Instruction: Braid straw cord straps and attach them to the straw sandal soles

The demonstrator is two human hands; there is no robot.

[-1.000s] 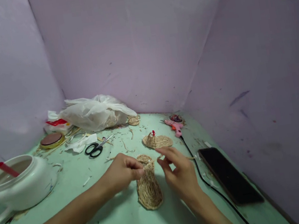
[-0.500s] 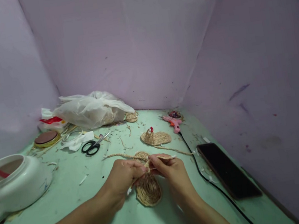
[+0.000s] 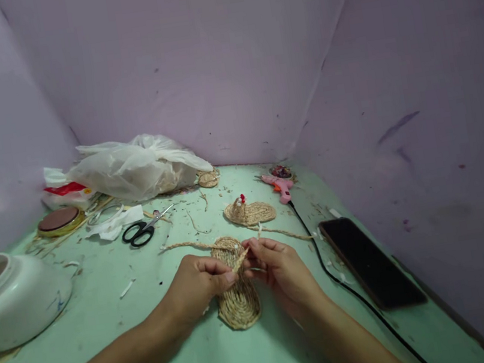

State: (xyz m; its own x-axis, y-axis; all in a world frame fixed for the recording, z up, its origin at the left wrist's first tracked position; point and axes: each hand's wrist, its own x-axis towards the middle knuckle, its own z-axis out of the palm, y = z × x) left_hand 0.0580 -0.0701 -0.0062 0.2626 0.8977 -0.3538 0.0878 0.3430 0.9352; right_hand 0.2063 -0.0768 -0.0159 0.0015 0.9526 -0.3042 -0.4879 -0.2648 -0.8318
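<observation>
- On the pale green surface (image 3: 167,350), in front of the person, a small woven straw sole (image 3: 237,294) is lying flat, its far end between the two hands.
- The left hand (image 3: 198,285) is resting beside the sole, its fingers (image 3: 227,278) pressed together and pinching a short straw strip (image 3: 240,260) over it.
- The right hand (image 3: 280,270) is meeting it from the other side, its fingers (image 3: 252,247) pinching the same strip's upper end.
- A braided straw cord (image 3: 188,246) is trailing left from the sole's far end.
- Further back, a finished straw slipper (image 3: 250,212) with a red bead is sitting near a pink glue gun (image 3: 279,185).
- Black scissors (image 3: 140,232) and a crumpled plastic bag (image 3: 131,169) are lying to the left.
- A white pot (image 3: 14,300) is standing at the far left.
- A dark phone (image 3: 370,262) is lying to the right, beside a black cable (image 3: 360,300).
</observation>
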